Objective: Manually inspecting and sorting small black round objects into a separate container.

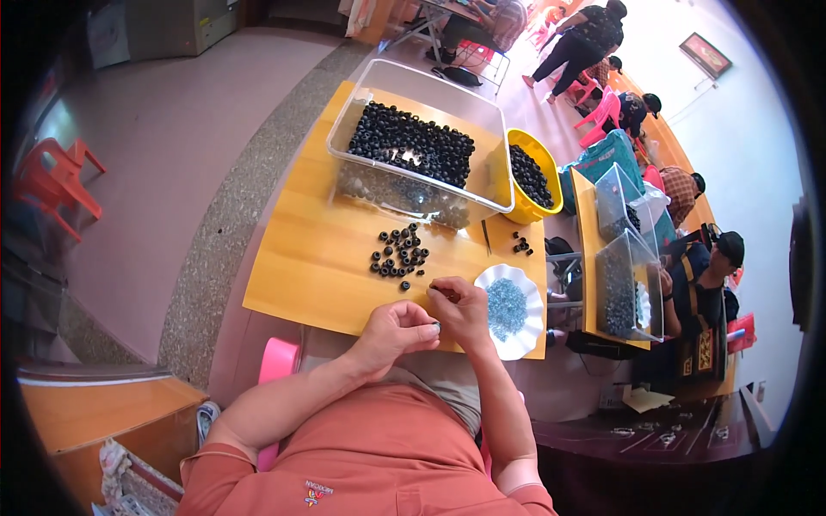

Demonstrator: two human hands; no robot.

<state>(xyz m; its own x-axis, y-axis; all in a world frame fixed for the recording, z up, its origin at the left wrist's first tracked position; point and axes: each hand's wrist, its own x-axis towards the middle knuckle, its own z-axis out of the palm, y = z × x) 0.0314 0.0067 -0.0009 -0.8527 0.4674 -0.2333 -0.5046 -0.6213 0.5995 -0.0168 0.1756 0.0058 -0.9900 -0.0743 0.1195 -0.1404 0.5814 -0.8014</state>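
Observation:
Over the near edge of the wooden table, my left hand (396,334) is closed in a pinch, with a tiny bluish piece (437,325) showing at its fingertips. Close beside it, my right hand (465,311) has its fingers pinched together; a small dark spot shows at their tips, too small to name. Just beyond the hands lies a loose group of black ring-like pieces (400,250), one of them (405,285) a little nearer. Right of my right hand, a white scalloped plate (534,311) holds many small pale-blue bits (507,308).
A clear plastic tub (422,182) of black pieces stands at the table's far side, beside a yellow basket (547,209) of more. A thin dark tool (486,237) and small black parts (521,244) lie nearby. To the right, a person (705,275) sits by another table (588,258) with clear bins.

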